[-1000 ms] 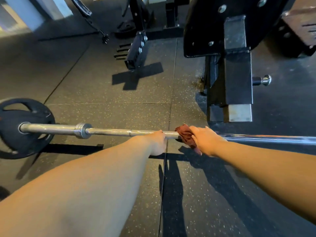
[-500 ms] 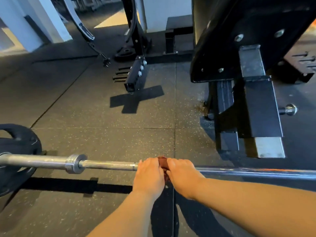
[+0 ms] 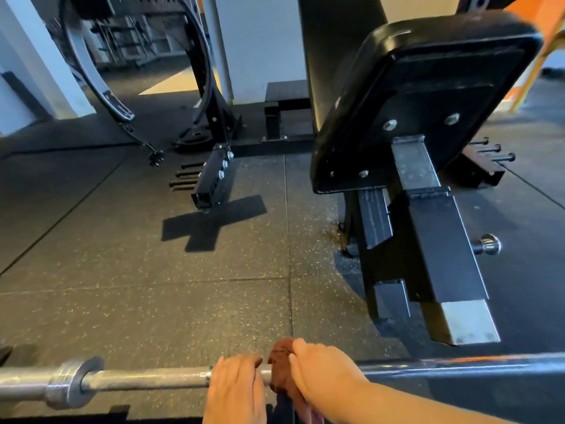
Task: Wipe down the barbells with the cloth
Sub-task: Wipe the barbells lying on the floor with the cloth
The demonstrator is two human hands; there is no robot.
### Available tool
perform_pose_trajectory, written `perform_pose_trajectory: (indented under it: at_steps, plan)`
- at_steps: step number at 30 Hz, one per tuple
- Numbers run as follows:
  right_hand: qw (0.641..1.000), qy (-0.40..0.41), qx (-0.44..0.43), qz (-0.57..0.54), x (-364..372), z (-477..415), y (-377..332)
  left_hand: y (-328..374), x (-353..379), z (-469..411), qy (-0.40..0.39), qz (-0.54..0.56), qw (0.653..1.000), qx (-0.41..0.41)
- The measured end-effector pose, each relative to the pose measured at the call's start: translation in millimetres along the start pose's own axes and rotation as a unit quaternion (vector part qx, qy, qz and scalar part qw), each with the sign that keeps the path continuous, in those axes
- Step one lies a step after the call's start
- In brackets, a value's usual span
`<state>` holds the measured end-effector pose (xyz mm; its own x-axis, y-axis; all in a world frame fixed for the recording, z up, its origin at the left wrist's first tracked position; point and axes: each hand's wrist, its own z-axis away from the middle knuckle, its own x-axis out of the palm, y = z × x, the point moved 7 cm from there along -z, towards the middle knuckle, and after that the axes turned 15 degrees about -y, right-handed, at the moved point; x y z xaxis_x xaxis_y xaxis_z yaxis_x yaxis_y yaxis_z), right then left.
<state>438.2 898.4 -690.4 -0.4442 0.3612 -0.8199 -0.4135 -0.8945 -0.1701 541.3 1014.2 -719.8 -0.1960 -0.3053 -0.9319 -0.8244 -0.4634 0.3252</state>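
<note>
A steel barbell point(image 3: 146, 379) runs left to right across the bottom of the head view, above the rubber floor, its collar at the left. My left hand point(image 3: 234, 385) grips the bar from above. Right beside it, my right hand point(image 3: 321, 377) holds a reddish-brown cloth point(image 3: 279, 367) wrapped round the bar. The two hands are almost touching. To the right of my hands the bar lies in shadow.
A black bench point(image 3: 422, 96) on a steel frame point(image 3: 428, 240) stands close behind the bar at right, with a knob pin point(image 3: 489, 244) sticking out. A rack foot point(image 3: 211, 182) with pegs sits at centre left. Speckled rubber floor tiles point(image 3: 153, 286) lie between.
The view has tilted up and closer, so the bar now sits lower in frame and the weight plate is out of sight. My hands have drawn close together on the bar.
</note>
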Motion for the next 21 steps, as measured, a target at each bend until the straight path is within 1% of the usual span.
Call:
perform_pose_trajectory:
  at_steps: [1,3,4,6,9,11,12,15,17,18,19,20,21]
  plan:
    - [1.0,-0.001,0.016,0.001,-3,0,-2,3,0,-1,0.02,-0.006,1.0,0.008]
    - [0.999,-0.003,0.034,-0.04,-4,-7,-15,9,1,1,0.044,-0.05,0.998,0.019]
    - [0.997,0.002,0.027,-0.066,-3,-12,-24,10,5,3,0.033,-0.079,0.996,0.028]
    - [0.997,0.02,0.001,-0.08,2,-19,-35,6,13,6,0.012,-0.116,0.992,0.047]
    - [0.996,0.036,-0.046,-0.069,1,-10,-23,-7,20,6,0.005,-0.121,0.992,0.029]
    - [0.993,0.045,-0.062,-0.093,1,2,-6,-1,12,6,0.006,-0.11,0.993,0.033]
    - [0.994,0.053,-0.048,-0.081,3,6,3,2,8,5,0.015,-0.094,0.995,0.024]
    - [0.992,0.12,0.016,-0.016,8,2,9,7,4,2,0.042,-0.065,0.997,0.008]
    - [0.997,0.065,0.003,-0.036,18,-14,-9,4,11,3,0.051,-0.081,0.995,0.01]
    - [0.997,0.061,-0.01,-0.045,20,-18,-20,6,17,4,0.045,-0.106,0.993,0.027]
    - [0.996,0.082,-0.023,-0.036,22,-22,-25,8,21,8,0.043,-0.13,0.989,0.05]
    - [0.992,0.104,-0.031,-0.058,15,-19,-26,11,22,10,0.045,-0.147,0.985,0.073]
    - [0.986,0.154,-0.024,-0.058,4,-17,-23,12,20,11,0.044,-0.15,0.984,0.08]
